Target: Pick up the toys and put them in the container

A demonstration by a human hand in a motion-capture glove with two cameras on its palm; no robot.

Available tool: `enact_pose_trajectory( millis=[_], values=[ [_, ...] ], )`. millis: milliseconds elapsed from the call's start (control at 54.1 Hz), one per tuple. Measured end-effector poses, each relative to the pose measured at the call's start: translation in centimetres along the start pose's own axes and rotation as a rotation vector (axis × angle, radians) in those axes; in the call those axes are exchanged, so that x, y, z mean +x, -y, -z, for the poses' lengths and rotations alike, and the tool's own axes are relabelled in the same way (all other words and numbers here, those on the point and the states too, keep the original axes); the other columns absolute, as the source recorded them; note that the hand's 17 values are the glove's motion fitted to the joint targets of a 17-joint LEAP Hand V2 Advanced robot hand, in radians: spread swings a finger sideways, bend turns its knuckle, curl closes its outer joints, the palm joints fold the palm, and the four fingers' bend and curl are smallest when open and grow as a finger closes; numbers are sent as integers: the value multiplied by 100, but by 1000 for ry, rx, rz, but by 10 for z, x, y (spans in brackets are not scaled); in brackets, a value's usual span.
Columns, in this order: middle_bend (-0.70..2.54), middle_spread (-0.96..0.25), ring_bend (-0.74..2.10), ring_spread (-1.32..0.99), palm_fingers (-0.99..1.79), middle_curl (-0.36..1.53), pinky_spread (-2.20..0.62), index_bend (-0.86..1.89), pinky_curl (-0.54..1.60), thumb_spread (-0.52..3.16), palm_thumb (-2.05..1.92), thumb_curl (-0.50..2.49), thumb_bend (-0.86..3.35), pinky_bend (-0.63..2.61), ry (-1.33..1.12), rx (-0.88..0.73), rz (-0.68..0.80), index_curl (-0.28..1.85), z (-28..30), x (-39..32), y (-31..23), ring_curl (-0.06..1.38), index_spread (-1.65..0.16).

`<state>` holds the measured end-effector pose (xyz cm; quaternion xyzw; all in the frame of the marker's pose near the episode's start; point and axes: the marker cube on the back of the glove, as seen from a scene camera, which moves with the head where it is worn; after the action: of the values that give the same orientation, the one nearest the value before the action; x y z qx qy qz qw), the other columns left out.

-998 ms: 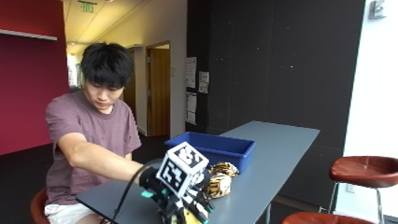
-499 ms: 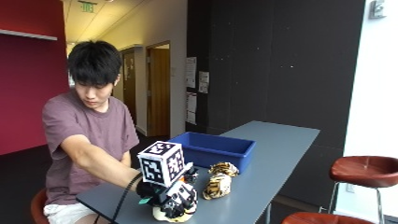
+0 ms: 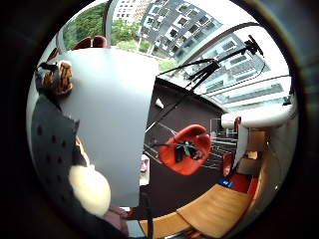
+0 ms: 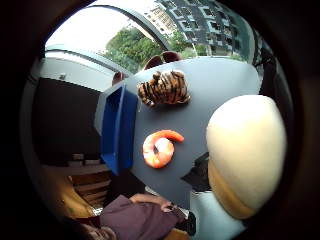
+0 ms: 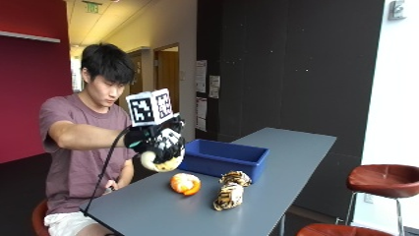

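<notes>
In the outside view my gloved right hand (image 5: 159,141) is raised above the table, its fingers curled round a cream and tan plush toy (image 5: 157,162). The same toy (image 4: 245,155) fills much of the thumb side palm view. An orange shrimp toy (image 5: 185,183) lies on the grey table (image 5: 288,152) below the hand, beside a striped tiger toy (image 5: 229,191). The blue container (image 5: 223,156) stands behind them, toward the far side. The shrimp (image 4: 159,148), tiger (image 4: 164,87) and container (image 4: 116,127) also show in the thumb side palm view.
A red stool (image 5: 385,179) stands to the right of the table, another (image 5: 334,230) lower down. The table's near edge lies in front of the toys. The person's bare hand rests low by the table edge (image 4: 150,200).
My hand has risen from the table with the cream toy in its grip, uncovering the orange shrimp toy below. The tiger and container have not moved.
</notes>
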<state>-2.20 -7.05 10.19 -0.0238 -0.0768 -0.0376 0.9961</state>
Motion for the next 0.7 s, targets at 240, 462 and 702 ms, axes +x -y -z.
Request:
enact_pose_trajectory(
  millis=[240,462,702],
  values=[
    [105,-27,139,-35,97,72,-35,59,56,59,62,80,4,122,54,90,116,58,50,-74,-18,63,-41],
    [106,-27,143,-34,92,79,-35,59,58,57,63,86,0,125,20,184,238,69,98,-156,-37,64,-41],
    [107,-27,146,-34,88,85,-34,56,59,55,63,92,-1,128,4,162,573,81,96,-256,-22,65,-42]
  ],
)
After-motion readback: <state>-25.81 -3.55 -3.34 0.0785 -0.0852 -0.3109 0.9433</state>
